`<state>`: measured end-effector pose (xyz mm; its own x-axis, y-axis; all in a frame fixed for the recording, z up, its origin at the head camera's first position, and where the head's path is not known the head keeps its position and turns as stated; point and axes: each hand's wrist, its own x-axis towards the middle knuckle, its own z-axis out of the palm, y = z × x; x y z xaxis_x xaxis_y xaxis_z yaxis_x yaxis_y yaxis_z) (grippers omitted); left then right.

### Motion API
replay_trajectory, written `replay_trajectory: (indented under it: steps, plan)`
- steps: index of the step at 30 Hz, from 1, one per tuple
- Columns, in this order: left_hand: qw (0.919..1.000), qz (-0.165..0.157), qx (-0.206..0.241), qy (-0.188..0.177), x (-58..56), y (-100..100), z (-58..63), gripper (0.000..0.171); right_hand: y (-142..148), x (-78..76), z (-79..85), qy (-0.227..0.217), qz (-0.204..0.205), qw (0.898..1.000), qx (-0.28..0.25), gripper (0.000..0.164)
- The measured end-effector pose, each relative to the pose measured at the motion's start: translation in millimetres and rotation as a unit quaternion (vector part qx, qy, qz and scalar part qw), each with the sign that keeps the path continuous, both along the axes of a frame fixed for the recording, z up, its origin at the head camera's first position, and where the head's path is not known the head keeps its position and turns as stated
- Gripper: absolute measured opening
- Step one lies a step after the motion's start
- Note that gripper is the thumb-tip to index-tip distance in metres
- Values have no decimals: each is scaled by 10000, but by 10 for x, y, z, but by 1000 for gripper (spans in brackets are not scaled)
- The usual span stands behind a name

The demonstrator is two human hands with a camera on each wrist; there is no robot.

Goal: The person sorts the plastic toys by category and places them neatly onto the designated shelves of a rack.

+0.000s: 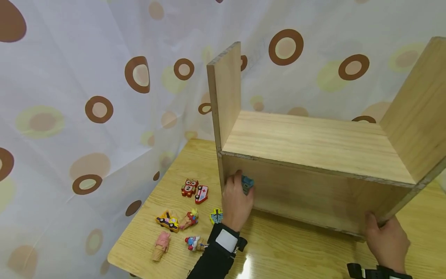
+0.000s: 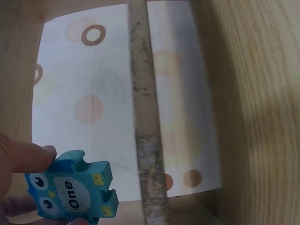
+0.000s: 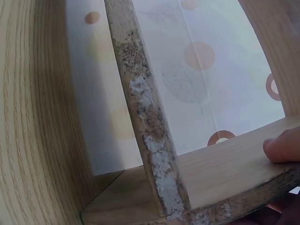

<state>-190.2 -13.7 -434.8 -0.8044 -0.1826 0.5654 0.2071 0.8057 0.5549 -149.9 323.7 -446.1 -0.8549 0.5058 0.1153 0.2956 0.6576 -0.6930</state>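
Observation:
My left hand [image 1: 238, 203] pinches a teal owl block [image 1: 247, 184] between thumb and fingers, in front of the shelf's lower opening near its left panel. In the left wrist view the owl block [image 2: 70, 192] lies sideways, with white eyes and the word "One" on its belly. A wooden shelf [image 1: 317, 143], H-shaped from the front, stands tilted over the table. My right hand [image 1: 388, 242] grips the lower front edge of its right panel. Up close in the right wrist view, the thumb [image 3: 283, 147] lies on the panel's inner face; the other fingers are mostly hidden behind it.
Left on the wooden table [image 1: 289, 252] lie a red owl block [image 1: 189, 188], a toy ambulance [image 1: 201, 194], a yellow toy truck [image 1: 168, 221], a yellow-and-grey piece [image 1: 216, 216] and several ice-cream-cone figures [image 1: 161, 245]. A dotted sheet [image 1: 69, 77] hangs behind and to the left.

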Motion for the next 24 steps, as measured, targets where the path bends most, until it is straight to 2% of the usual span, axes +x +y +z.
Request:
replay_trajectory:
  steps: [11, 24]
  plan:
    - [9992, 362, -149, -90, -32, 19, -177, 52, 1, 18, -28, 60, -16, 10000, -31, 55]
    - [9965, 757, -247, -264, -47, 79, -217, 56, -5, -10, -14, 178, -56, 9998, 79, 54]
